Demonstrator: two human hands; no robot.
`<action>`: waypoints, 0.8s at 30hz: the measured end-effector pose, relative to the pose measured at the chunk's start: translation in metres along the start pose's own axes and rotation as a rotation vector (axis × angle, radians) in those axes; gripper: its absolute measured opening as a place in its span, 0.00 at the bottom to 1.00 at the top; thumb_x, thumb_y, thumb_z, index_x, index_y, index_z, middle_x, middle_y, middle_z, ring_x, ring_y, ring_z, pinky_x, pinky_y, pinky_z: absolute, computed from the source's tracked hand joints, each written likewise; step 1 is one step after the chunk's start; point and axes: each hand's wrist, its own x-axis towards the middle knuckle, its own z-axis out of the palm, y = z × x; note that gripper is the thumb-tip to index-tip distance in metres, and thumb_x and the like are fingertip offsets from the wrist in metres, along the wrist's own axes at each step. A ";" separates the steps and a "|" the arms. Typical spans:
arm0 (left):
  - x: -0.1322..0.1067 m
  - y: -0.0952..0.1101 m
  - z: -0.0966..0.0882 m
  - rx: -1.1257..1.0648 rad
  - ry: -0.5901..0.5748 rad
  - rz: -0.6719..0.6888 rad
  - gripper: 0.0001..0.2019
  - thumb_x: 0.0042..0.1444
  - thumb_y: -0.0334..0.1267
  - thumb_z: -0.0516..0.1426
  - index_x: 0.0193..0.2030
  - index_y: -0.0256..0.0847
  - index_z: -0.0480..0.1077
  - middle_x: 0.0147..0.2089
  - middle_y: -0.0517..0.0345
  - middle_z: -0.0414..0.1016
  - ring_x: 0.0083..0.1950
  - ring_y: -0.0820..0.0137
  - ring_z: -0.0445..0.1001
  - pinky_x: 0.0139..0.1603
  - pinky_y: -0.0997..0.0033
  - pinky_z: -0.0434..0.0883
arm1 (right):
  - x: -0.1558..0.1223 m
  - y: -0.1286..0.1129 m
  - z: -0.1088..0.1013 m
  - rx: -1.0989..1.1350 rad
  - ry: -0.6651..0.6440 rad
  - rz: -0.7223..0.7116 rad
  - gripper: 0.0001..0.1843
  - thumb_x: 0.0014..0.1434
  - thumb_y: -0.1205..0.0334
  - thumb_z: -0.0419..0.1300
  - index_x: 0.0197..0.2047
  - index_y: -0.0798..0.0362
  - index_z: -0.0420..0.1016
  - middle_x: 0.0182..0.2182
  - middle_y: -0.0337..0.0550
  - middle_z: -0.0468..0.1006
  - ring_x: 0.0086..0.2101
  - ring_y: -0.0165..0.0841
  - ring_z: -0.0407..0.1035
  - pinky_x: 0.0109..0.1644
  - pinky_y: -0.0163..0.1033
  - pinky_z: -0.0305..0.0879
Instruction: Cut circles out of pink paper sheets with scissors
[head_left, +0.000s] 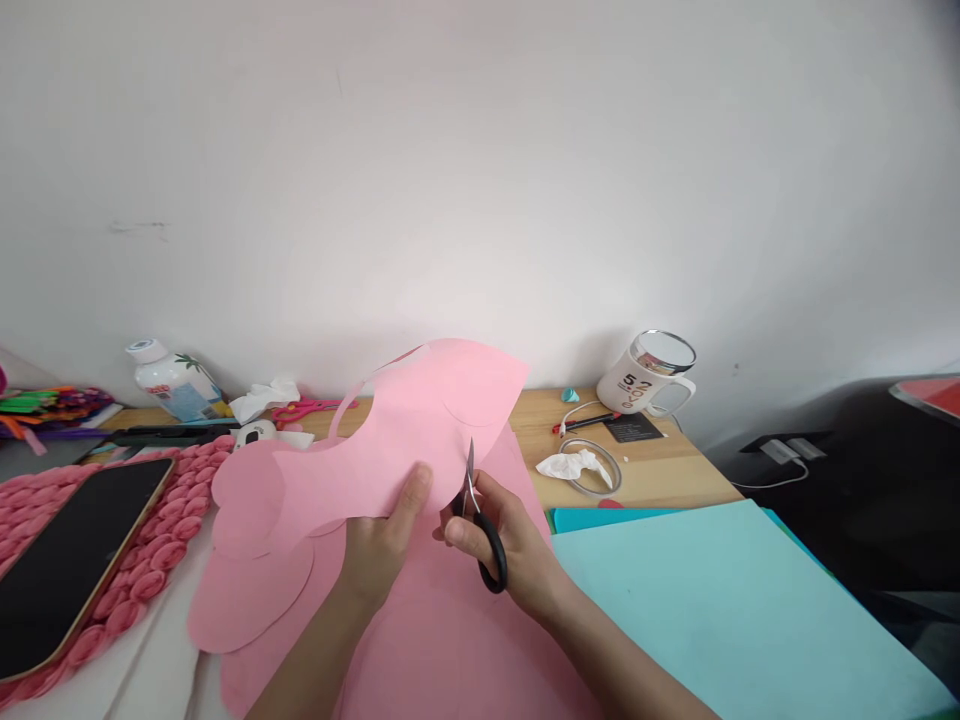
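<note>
A sheet of pink paper with curved cut edges is held up in front of me. My left hand grips its lower edge, thumb on the near face and fingers hidden behind it. In my right hand is a pair of black-handled scissors, the blades pointing up at the paper's lower right edge. One blade shows in front of the sheet; the other is mostly hidden. Cut pink paper pieces with rounded edges lie overlapping at the left, and more pink paper lies beneath my hands.
Light blue sheets lie at the right. Along the wall stand a white mug and a white bottle. Pink scissors, a crumpled tissue and a coiled cable lie behind. A phone rests on a pink braided mat.
</note>
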 end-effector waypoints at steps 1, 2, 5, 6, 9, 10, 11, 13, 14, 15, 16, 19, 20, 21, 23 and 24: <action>0.000 0.000 0.000 0.009 -0.002 0.004 0.17 0.53 0.39 0.59 0.50 0.42 0.69 0.50 0.52 0.74 0.59 0.58 0.65 0.58 0.59 0.65 | 0.000 0.000 0.000 0.002 -0.005 -0.001 0.20 0.50 0.50 0.66 0.36 0.54 0.63 0.27 0.35 0.64 0.28 0.28 0.58 0.31 0.35 0.57; 0.000 0.000 -0.001 0.017 -0.006 0.006 0.18 0.53 0.39 0.59 0.51 0.42 0.69 0.50 0.52 0.74 0.59 0.58 0.65 0.58 0.59 0.65 | 0.000 -0.001 0.000 0.004 -0.009 -0.001 0.20 0.50 0.50 0.66 0.36 0.53 0.62 0.27 0.35 0.64 0.28 0.28 0.59 0.31 0.35 0.57; -0.001 0.002 0.000 0.030 -0.014 0.004 0.18 0.52 0.40 0.59 0.51 0.42 0.69 0.50 0.51 0.74 0.58 0.57 0.67 0.56 0.59 0.67 | 0.000 -0.002 -0.001 -0.001 -0.007 -0.005 0.21 0.49 0.50 0.66 0.35 0.53 0.62 0.27 0.35 0.64 0.29 0.28 0.60 0.30 0.35 0.57; -0.001 0.002 0.001 0.030 -0.013 -0.003 0.18 0.52 0.40 0.59 0.51 0.43 0.68 0.50 0.51 0.74 0.57 0.56 0.67 0.56 0.58 0.68 | 0.000 -0.002 -0.001 -0.004 -0.003 -0.007 0.21 0.48 0.50 0.67 0.34 0.53 0.62 0.26 0.34 0.64 0.29 0.28 0.60 0.30 0.35 0.57; -0.002 0.004 0.001 0.051 0.000 -0.005 0.18 0.52 0.42 0.59 0.51 0.45 0.69 0.49 0.51 0.74 0.57 0.55 0.67 0.58 0.55 0.67 | 0.000 -0.002 -0.001 -0.016 0.016 -0.007 0.22 0.47 0.48 0.67 0.34 0.52 0.62 0.26 0.34 0.64 0.28 0.29 0.59 0.29 0.35 0.56; -0.002 0.004 0.001 0.069 0.003 -0.002 0.18 0.52 0.42 0.59 0.50 0.45 0.69 0.49 0.51 0.74 0.57 0.55 0.67 0.58 0.55 0.66 | 0.000 -0.002 -0.001 -0.019 0.019 -0.004 0.22 0.47 0.47 0.67 0.33 0.52 0.62 0.26 0.34 0.64 0.28 0.29 0.58 0.29 0.34 0.56; -0.002 0.005 0.001 0.085 0.006 0.005 0.18 0.52 0.42 0.59 0.50 0.45 0.69 0.49 0.51 0.74 0.57 0.56 0.67 0.59 0.55 0.66 | 0.000 -0.002 -0.001 -0.022 0.021 -0.001 0.23 0.46 0.47 0.67 0.33 0.52 0.62 0.26 0.34 0.64 0.27 0.29 0.58 0.28 0.34 0.56; -0.002 0.005 0.001 0.095 0.005 0.011 0.17 0.52 0.42 0.59 0.50 0.45 0.70 0.49 0.52 0.75 0.56 0.56 0.68 0.58 0.56 0.66 | 0.000 -0.001 -0.001 -0.025 0.024 0.004 0.23 0.46 0.46 0.67 0.33 0.52 0.62 0.26 0.34 0.64 0.27 0.28 0.58 0.27 0.34 0.55; -0.003 0.005 0.002 0.088 0.004 0.007 0.17 0.52 0.42 0.59 0.50 0.44 0.70 0.48 0.52 0.75 0.55 0.57 0.69 0.58 0.57 0.66 | 0.000 -0.001 -0.001 -0.026 0.024 0.005 0.23 0.46 0.46 0.67 0.33 0.52 0.62 0.25 0.34 0.64 0.26 0.28 0.57 0.27 0.34 0.55; -0.003 0.005 0.002 0.080 0.002 0.001 0.17 0.52 0.42 0.59 0.49 0.44 0.70 0.48 0.52 0.75 0.54 0.57 0.70 0.57 0.57 0.67 | 0.000 -0.001 -0.001 -0.029 0.027 0.005 0.23 0.46 0.47 0.67 0.32 0.52 0.62 0.25 0.34 0.64 0.25 0.28 0.57 0.27 0.34 0.55; -0.003 0.006 0.002 0.076 0.001 -0.004 0.16 0.52 0.42 0.59 0.49 0.44 0.70 0.48 0.51 0.75 0.54 0.57 0.70 0.57 0.58 0.67 | 0.000 -0.001 -0.001 -0.033 0.029 0.003 0.23 0.46 0.46 0.67 0.32 0.52 0.61 0.25 0.34 0.64 0.25 0.27 0.57 0.27 0.34 0.55; -0.003 0.008 0.004 0.101 -0.011 0.008 0.16 0.52 0.42 0.59 0.47 0.40 0.71 0.45 0.50 0.76 0.54 0.57 0.70 0.56 0.59 0.67 | 0.000 -0.002 -0.001 -0.041 0.031 -0.009 0.23 0.45 0.45 0.67 0.31 0.51 0.61 0.24 0.33 0.64 0.24 0.27 0.56 0.28 0.35 0.55; -0.002 0.008 0.004 0.112 -0.013 0.019 0.16 0.51 0.42 0.59 0.47 0.39 0.71 0.44 0.50 0.77 0.54 0.57 0.70 0.56 0.59 0.68 | 0.001 -0.003 -0.001 -0.042 0.033 -0.012 0.24 0.45 0.45 0.67 0.31 0.51 0.61 0.23 0.33 0.63 0.24 0.27 0.56 0.28 0.35 0.56; -0.002 0.009 0.004 0.123 -0.014 0.029 0.16 0.51 0.42 0.59 0.46 0.38 0.71 0.43 0.50 0.77 0.54 0.57 0.70 0.55 0.59 0.68 | 0.001 -0.004 -0.001 -0.043 0.036 -0.013 0.24 0.44 0.44 0.67 0.32 0.52 0.62 0.23 0.33 0.63 0.24 0.28 0.57 0.29 0.35 0.56; -0.002 0.010 0.004 0.145 -0.021 0.029 0.17 0.50 0.43 0.60 0.46 0.37 0.71 0.42 0.49 0.77 0.54 0.56 0.70 0.54 0.59 0.69 | 0.001 -0.005 -0.001 -0.048 0.047 -0.011 0.24 0.44 0.44 0.67 0.32 0.52 0.63 0.23 0.33 0.62 0.24 0.28 0.57 0.30 0.35 0.56; -0.002 0.011 0.004 0.155 -0.022 0.021 0.18 0.50 0.43 0.60 0.46 0.38 0.71 0.42 0.49 0.77 0.54 0.56 0.70 0.54 0.58 0.69 | 0.002 -0.005 -0.001 -0.053 0.052 -0.010 0.24 0.43 0.44 0.67 0.32 0.52 0.63 0.23 0.32 0.62 0.24 0.28 0.56 0.30 0.35 0.56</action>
